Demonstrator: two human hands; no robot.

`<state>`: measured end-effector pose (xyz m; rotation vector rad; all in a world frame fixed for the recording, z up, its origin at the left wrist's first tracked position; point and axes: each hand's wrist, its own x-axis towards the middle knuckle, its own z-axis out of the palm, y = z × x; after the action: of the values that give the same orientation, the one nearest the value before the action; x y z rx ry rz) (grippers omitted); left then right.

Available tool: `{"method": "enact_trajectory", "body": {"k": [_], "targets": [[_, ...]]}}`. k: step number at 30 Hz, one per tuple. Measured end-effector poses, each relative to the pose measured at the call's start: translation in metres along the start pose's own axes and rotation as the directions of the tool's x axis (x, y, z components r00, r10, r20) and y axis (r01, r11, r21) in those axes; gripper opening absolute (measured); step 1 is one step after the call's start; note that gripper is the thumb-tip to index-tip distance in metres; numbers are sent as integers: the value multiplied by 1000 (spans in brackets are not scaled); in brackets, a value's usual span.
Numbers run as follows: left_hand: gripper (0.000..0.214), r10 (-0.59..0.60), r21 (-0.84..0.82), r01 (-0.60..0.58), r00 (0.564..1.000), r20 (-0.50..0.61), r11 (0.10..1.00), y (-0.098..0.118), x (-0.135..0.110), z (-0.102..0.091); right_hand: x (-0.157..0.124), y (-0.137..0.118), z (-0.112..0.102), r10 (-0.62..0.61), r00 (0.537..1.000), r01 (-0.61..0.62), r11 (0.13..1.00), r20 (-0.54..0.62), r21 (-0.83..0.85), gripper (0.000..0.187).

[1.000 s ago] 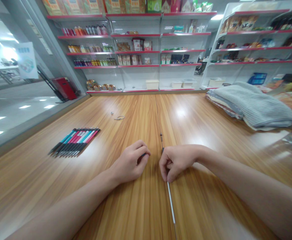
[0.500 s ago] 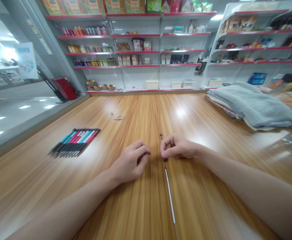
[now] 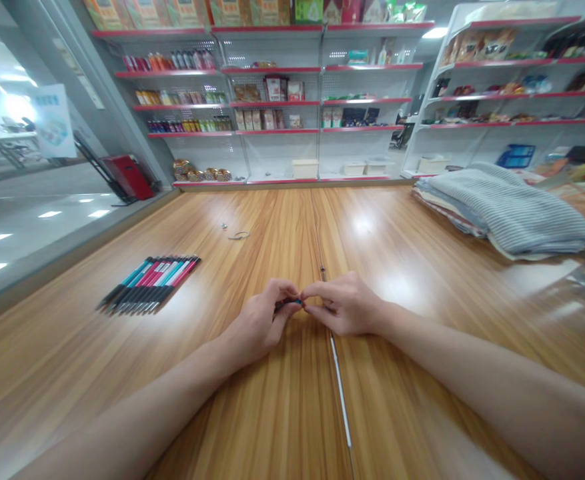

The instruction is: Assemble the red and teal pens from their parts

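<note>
In front of me, my left hand (image 3: 262, 317) is closed round a small dark piece with a blue bit (image 3: 297, 302), mostly hidden by the fingers. The fingertips of my right hand (image 3: 345, 303) meet the left ones and pinch at the end of this piece. Under and beyond my right hand, small dark parts (image 3: 323, 270) lie along a thin dark line on the table. A slim white tube, like a pen refill (image 3: 341, 390), rests on the same line nearer to me. Part of that line is covered by my right hand.
A row of pens (image 3: 152, 285) in blue, pink and black lies on the wooden table (image 3: 222, 413) to the left. Farther back are a thin ring-like loop (image 3: 239, 235) and a tiny shiny part (image 3: 224, 226). Folded cloths (image 3: 512, 207) are stacked at right. Stocked shelves (image 3: 272, 103) stand behind.
My right hand has moved left from the dark part on the line to my left hand. Its fingertips now meet the piece there, and more of that piece shows.
</note>
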<state>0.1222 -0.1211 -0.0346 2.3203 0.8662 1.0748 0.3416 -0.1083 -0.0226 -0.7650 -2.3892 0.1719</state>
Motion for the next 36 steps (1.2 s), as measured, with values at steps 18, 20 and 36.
{"method": "enact_trajectory", "body": {"k": [18, 20, 36], "targets": [[55, -36, -34, 32, 994, -101, 999, 5, 3, -2, 10, 20, 1, 701, 694, -206, 414, -166, 887, 22], [56, -26, -66, 20, 996, -90, 998, 4, 3, -1, 9, 37, -3, 789, 607, -122, 209, -94, 970, 21], [48, -55, -41, 55, 998, -2, 998, 6, 2, 0, 10, 41, -5, 791, 611, -108, 70, 11, 992, 19]]}}
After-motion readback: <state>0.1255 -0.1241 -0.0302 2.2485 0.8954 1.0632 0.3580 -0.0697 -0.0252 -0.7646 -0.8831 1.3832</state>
